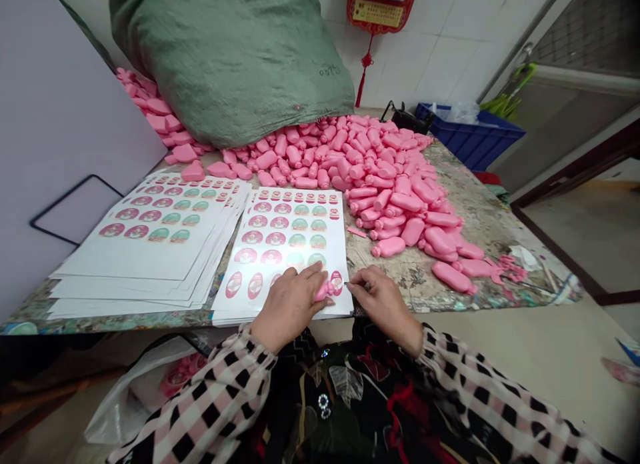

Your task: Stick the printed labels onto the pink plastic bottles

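My left hand [293, 301] rests on the front sheet of stickers [287, 291], its fingers closed around a small pink plastic bottle [325, 290]. Only the neck end of this bottle shows; the rest is under my fingers. Just to the right, my right hand [385, 305] pinches with thumb and forefinger at the sheet's right edge. A thin dark tip shows at those fingers, too small to name, close to an oval pink sticker [337, 283]. Round pink and green stickers fill the rows above my left hand.
A wide heap of pink bottles [380, 164] spreads from under a green sack [235, 64]. Stacked sticker sheets [140, 264] lie at left beside a grey panel [75, 137]. Behind the table at right stands a blue crate [470, 141]. Pink scraps [510, 269] lie near the right edge.
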The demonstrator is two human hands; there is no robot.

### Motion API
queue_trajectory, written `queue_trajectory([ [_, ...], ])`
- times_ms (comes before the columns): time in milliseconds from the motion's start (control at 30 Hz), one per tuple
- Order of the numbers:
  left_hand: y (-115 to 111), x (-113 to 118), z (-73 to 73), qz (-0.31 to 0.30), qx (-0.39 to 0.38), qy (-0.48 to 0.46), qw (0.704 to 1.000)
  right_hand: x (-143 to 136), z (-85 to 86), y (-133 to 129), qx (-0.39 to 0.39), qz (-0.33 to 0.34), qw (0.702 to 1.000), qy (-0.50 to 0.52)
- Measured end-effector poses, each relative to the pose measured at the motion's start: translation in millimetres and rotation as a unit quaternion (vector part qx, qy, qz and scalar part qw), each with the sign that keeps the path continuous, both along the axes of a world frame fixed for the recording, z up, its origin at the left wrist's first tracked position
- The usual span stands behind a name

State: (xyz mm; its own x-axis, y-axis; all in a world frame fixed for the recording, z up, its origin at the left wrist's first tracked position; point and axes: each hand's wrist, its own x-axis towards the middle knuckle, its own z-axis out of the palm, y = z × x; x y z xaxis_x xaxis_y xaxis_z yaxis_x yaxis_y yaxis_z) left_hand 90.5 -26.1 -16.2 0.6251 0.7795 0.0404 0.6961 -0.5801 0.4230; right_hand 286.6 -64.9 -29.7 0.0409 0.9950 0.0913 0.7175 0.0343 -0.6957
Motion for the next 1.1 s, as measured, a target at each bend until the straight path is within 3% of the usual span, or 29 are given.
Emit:
queue_trajectory([
  [233,1.8,0.0,1.8,-0.001,-0.031,-0.022,0.999,-5.8,-3.4,5.8,0.000,-0.028,1.000,-0.001],
  [567,1.7,-0.8,2.7,-0.015,0.003,0.040,0.999,1.0,10.2,22.9,-0.081,0.030,0.996,-0.036],
  [800,14.6,-0.8,-1.3,-0.048,0.003,0.055,0.997,-9.0,16.8,19.5,-0.099,-0.034,0.989,-0.105],
  [1100,30.9,5.1,3.3,-0.065,-0.050,0.073,0.994,-17.6,14.1,8.0,-0.013,-0.054,0.986,-0.159],
])
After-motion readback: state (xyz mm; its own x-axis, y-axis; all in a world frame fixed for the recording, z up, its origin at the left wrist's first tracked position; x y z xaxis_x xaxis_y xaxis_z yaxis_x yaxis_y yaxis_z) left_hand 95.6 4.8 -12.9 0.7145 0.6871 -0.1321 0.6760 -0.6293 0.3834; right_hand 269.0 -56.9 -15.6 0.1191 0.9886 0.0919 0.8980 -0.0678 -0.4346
